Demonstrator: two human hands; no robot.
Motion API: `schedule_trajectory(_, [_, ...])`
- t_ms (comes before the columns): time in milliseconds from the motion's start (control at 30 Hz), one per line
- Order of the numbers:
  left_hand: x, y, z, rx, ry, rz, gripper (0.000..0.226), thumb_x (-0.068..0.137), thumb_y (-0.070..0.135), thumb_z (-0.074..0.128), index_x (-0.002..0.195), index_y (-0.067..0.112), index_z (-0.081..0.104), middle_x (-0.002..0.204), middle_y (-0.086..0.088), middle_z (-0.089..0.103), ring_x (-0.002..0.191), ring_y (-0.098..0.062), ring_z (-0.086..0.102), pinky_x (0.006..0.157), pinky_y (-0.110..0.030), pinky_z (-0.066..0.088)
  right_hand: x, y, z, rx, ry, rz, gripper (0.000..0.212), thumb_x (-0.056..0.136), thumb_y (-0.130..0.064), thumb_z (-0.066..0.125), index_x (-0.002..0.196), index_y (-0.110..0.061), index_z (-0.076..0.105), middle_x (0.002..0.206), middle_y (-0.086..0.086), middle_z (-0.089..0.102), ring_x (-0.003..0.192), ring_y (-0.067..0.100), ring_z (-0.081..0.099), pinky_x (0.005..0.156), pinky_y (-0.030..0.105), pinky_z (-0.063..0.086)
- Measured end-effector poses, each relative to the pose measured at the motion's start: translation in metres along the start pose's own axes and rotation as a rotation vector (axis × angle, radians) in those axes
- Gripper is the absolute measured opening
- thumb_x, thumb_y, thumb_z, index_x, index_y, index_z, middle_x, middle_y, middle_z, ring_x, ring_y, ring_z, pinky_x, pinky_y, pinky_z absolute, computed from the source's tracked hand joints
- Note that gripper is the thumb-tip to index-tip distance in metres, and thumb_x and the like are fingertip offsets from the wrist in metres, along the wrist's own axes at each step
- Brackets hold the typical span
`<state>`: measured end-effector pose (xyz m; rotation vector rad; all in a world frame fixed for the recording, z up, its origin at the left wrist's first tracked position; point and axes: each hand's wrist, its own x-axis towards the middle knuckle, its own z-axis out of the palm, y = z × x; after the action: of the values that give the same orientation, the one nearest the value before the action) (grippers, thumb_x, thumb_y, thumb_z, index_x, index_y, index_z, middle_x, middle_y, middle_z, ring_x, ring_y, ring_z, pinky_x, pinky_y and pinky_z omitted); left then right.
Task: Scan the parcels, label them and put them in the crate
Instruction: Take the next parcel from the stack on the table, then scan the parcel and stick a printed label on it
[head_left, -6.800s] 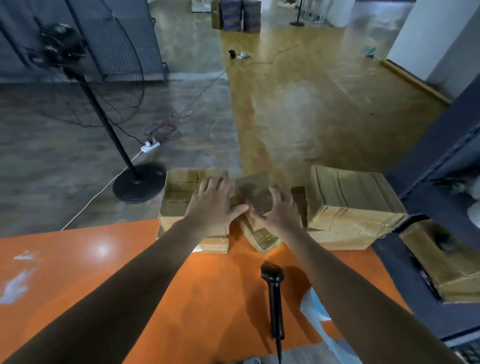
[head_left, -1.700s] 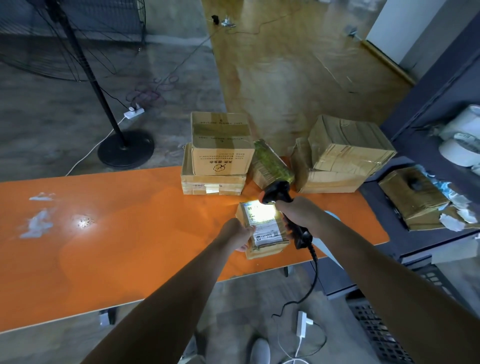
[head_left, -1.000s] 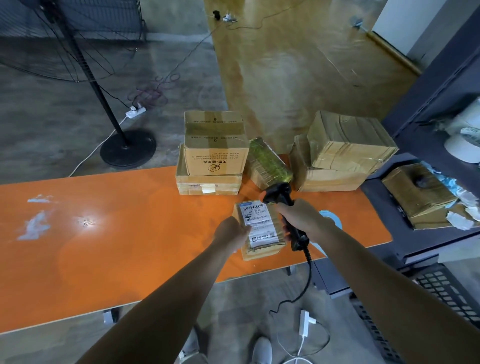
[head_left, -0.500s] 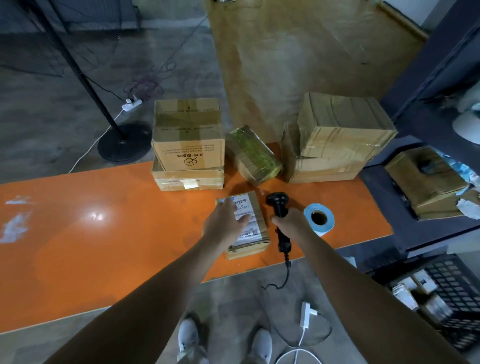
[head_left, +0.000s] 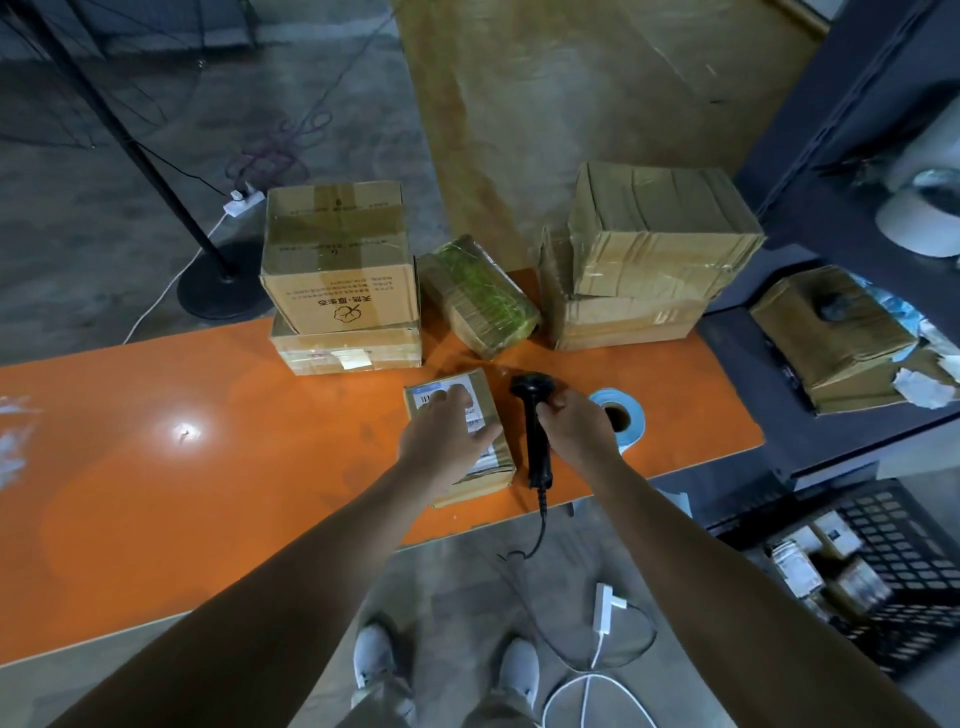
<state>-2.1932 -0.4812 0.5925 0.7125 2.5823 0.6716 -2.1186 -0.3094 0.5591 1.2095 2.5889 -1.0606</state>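
While left hand (head_left: 445, 441) fingers lie flat on white-labelled brown cardboard parcel (head_left: 487, 391), right hand (head_left: 574, 428) fingers clamp black scanner (head_left: 536, 453); print illegible.

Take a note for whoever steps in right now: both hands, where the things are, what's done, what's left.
Left hand: flat on the small parcel, near the table's front edge.
Right hand: light grip on the scanner, which lies on the table beside that parcel.
Label roll: just right of the right hand.
Crate: on the floor to the right, with some parcels in it.
Done: this parcel was scanned a moment ago.
Left: label it, crate it, then do the boxes along the far edge.
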Motion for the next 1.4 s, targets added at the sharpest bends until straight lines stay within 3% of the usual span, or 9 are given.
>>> schedule_trajectory(200, [0.001,0.014,0.002,0.017,0.032,0.050,0.061,0.085,0.057,0.060,0.127,0.015,0.047,0.120,-0.003,0.055,0.111,-0.022,0.055,0.077,-0.032,0.044,-0.010,0.024,-0.016,-0.332,0.175,-0.040,0.046,0.093,-0.040,0.058,0.132,-0.019,0.045,0.128,0.010,0.051,0.120,0.028,0.047,0.093,0.040,0.042])
schedule_trajectory(400, [-0.007,0.023,0.010,-0.018,0.046,0.051,0.058,0.085,0.056,0.061,0.125,0.018,0.047,0.118,-0.001,0.055,0.109,-0.020,0.055,0.077,-0.031,0.043,-0.003,0.019,-0.007,-0.453,0.169,0.049,0.067,0.089,-0.049,0.061,0.142,-0.027,0.026,0.124,0.014,0.052,0.112,0.030,0.055,0.090,0.046,0.044])
schedule_trajectory(567, [-0.014,0.024,0.012,-0.008,0.029,0.040,0.058,0.086,0.056,0.060,0.127,0.017,0.046,0.119,-0.002,0.055,0.110,-0.021,0.055,0.079,-0.032,0.045,0.000,0.023,-0.010,-0.466,0.138,0.073,0.061,0.093,-0.033,0.060,0.144,-0.029,0.026,0.106,0.007,0.065,0.099,0.026,0.061,0.088,0.044,0.039])
schedule_trajectory(733, [-0.014,0.038,0.007,-0.133,-0.021,0.024,0.056,0.086,0.054,0.061,0.126,0.018,0.047,0.117,0.000,0.056,0.106,-0.016,0.055,0.084,-0.034,0.048,-0.009,0.033,-0.034,-0.275,0.098,-0.011,0.059,0.094,-0.017,0.055,0.145,-0.029,0.029,0.099,0.007,0.065,0.091,0.027,0.060,0.088,0.039,0.039])
schedule_trajectory(833, [-0.016,0.050,0.006,-0.293,-0.065,-0.026,0.053,0.084,0.053,0.064,0.124,0.022,0.048,0.110,0.004,0.056,0.097,-0.012,0.056,0.076,-0.028,0.046,-0.022,0.037,-0.052,-0.005,0.060,-0.113,0.060,0.094,-0.012,0.055,0.147,-0.026,0.031,0.099,0.009,0.060,0.084,0.030,0.060,0.071,0.034,0.044])
schedule_trajectory(1033, [-0.006,0.078,-0.005,-0.445,-0.123,-0.044,0.051,0.083,0.044,0.070,0.122,0.020,0.048,0.104,0.001,0.059,0.091,-0.015,0.059,0.066,-0.027,0.045,-0.039,0.030,-0.084,0.253,0.033,-0.227,0.067,0.090,-0.013,0.065,0.147,-0.027,0.032,0.104,0.003,0.061,0.082,0.007,0.060,0.056,0.012,0.045])
schedule_trajectory(1167, [0.004,0.094,-0.017,-0.607,-0.111,-0.043,0.026,0.082,0.026,0.075,0.090,0.029,0.051,0.079,0.008,0.060,0.068,-0.004,0.058,0.064,-0.030,0.051,-0.048,0.024,-0.095,0.395,-0.004,-0.312,0.072,0.087,-0.007,0.069,0.144,-0.033,0.034,0.097,-0.003,0.066,0.089,0.003,0.064,0.065,0.008,0.048])
schedule_trajectory(1300, [0.005,0.099,-0.026,-0.758,-0.220,-0.095,0.061,0.082,0.013,0.076,0.133,0.019,0.044,0.096,0.002,0.065,0.079,-0.010,0.060,0.061,-0.023,0.048,-0.055,0.020,-0.101,0.541,-0.088,-0.341,0.073,0.088,-0.001,0.067,0.137,-0.041,0.033,0.100,-0.007,0.071,0.094,0.006,0.068,0.074,0.017,0.054])
schedule_trajectory(1400, [0.004,0.095,-0.028,-0.780,-0.220,-0.028,0.075,0.078,0.007,0.078,0.141,0.019,0.038,0.107,-0.003,0.067,0.090,-0.014,0.063,0.064,-0.022,0.049,-0.056,0.015,-0.103,0.564,-0.121,-0.356,0.072,0.087,0.002,0.068,0.137,-0.036,0.034,0.100,-0.002,0.071,0.089,0.002,0.069,0.071,0.015,0.053])
